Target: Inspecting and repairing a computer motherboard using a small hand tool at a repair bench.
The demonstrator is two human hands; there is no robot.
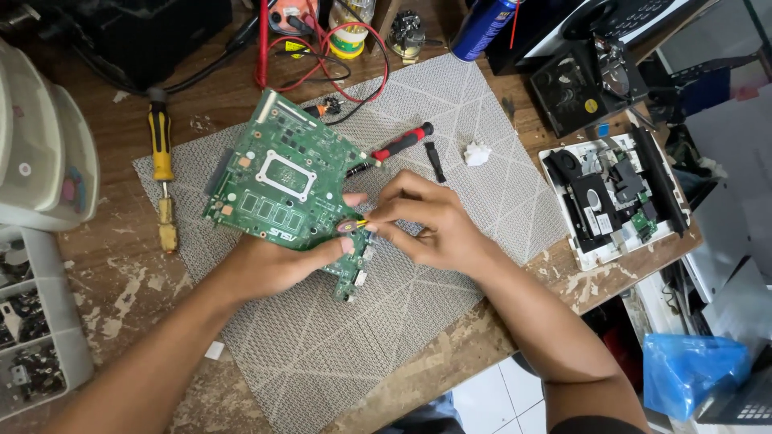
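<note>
**2 hands on 1 circuit board**

The right hand (422,221) pinches 1 small yellow and purple part (352,226) between thumb and fingertips, pressing it to the lower edge of the green circuit board (281,181). The pinch looks chosen for fine control over something that small. The left hand (277,261) is closed on the board from beneath, thumb over its near edge, tilting it up off the grey mat (418,321), probably to steady it and face it to the eyes.

Taking the board as landmark: just to its right lies 1 red and black screwdriver (398,145), with 1 short black strip (435,161) and 1 crumpled white wad (477,153) further right. To the board's left, on bare wood, lies 1 yellow-handled screwdriver (162,161). Above the board run red and black wires (354,48). Far right of it sits 1 opened white device (615,197), innards showing. Far left stands a clear box of small parts (36,321).
</note>
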